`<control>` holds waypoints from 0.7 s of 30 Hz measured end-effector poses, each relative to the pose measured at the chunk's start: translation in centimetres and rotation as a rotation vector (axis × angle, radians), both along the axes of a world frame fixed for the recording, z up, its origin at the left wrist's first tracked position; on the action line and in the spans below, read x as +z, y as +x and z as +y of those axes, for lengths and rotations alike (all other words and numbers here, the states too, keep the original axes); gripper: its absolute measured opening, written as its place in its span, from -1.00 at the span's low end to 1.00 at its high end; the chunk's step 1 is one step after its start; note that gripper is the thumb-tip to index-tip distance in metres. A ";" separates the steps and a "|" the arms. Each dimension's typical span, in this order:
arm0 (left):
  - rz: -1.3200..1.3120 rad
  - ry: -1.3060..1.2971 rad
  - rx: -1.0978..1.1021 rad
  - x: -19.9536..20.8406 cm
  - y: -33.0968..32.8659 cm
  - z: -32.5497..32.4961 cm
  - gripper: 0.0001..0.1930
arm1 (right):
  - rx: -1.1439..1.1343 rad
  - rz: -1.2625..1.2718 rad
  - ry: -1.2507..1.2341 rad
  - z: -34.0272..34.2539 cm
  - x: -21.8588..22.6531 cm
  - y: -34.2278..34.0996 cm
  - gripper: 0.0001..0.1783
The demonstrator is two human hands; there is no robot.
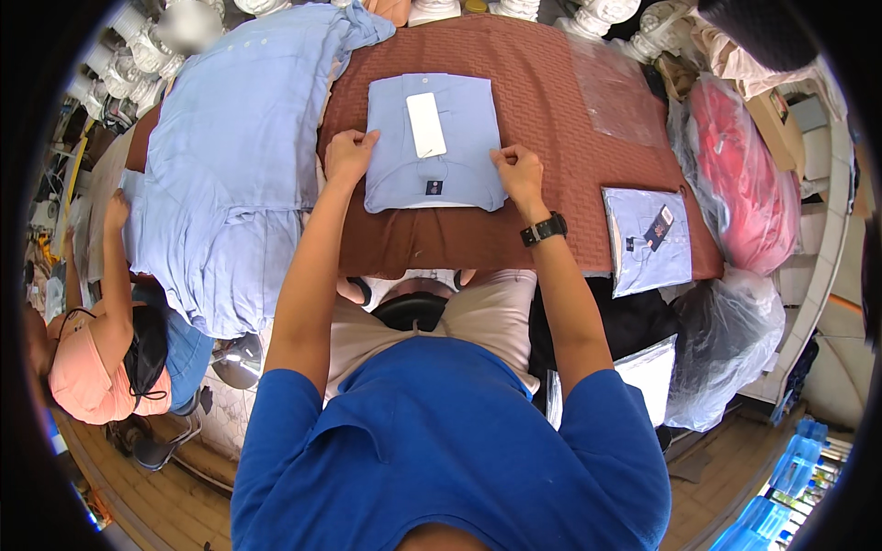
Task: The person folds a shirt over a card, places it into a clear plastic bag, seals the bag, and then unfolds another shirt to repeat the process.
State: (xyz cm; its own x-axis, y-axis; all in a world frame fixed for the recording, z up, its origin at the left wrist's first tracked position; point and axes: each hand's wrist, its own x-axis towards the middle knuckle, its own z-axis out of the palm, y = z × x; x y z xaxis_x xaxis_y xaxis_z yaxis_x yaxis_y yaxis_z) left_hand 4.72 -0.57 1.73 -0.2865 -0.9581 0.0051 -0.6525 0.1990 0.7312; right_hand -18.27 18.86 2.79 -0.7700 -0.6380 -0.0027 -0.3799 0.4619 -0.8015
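Left fingers (369, 139) and right fingers (499, 157) pinch, forearms (310, 253) extended.

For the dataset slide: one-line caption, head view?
Left hand and right hand at opposite side edges of a folded light-blue shirt with a white tag, on a brown cloth.

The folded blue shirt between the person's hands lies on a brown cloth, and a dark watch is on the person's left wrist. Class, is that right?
Wrong side: the head view shows the dark watch on the right wrist. The folded blue shirt does lie on the brown cloth, between the left hand and right hand.
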 end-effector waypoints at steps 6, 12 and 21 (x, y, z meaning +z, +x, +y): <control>0.159 0.077 0.035 -2.6 -2.2 -4.6 -0.59 | -0.036 0.048 -0.046 -2.3 0.4 -3.2 -0.57; 0.444 0.485 0.081 -1.9 -4.9 -7.8 -0.66 | -0.043 -0.093 0.024 -6.9 1.3 -4.3 -0.59; 0.477 0.542 0.046 -0.9 -4.8 -8.3 -0.59 | -0.013 -0.128 -0.024 -8.7 -0.7 -6.7 -0.65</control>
State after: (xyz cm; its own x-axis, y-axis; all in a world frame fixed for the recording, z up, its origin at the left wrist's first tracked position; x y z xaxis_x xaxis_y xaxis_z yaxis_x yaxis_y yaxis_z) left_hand -0.11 -8.91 0.81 -0.3312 -0.8724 -0.3594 -0.2366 -0.2919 0.9267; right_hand -24.94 10.20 2.11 -0.7722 -0.6294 -0.0866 -0.2679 0.4462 -0.8539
